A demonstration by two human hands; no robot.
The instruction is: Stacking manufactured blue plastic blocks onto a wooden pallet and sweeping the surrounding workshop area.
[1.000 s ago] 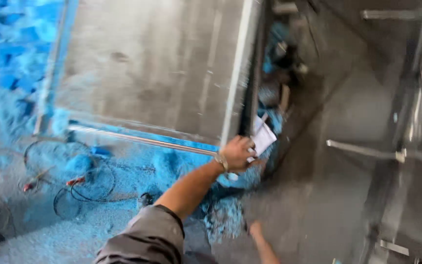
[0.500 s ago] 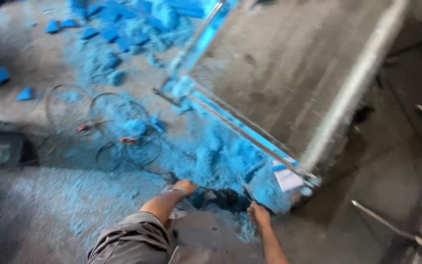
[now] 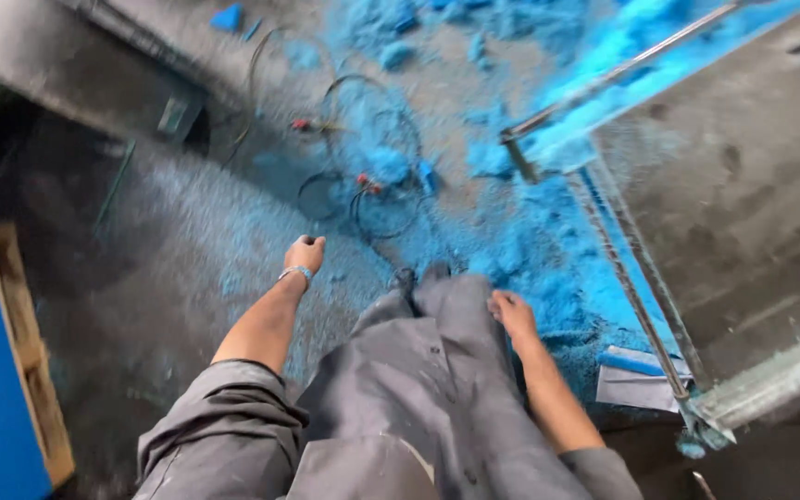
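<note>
Standing over the blue powder (image 3: 548, 268) on the floor, your left hand (image 3: 305, 253) hangs loosely curled and empty at 10 o'clock, near the wire coils (image 3: 363, 194). Your right hand (image 3: 513, 310) rests open on your grey trousers (image 3: 428, 370). Step clear of the coils; the metal frame (image 3: 631, 287) lies at 3 o'clock.

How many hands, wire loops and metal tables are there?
Hands: 2, the left hand and the right hand, both empty.
Wire loops on the floor: about 4, overlapping, hard to count exactly.
Metal table: 1.
Total: about 7.
</note>
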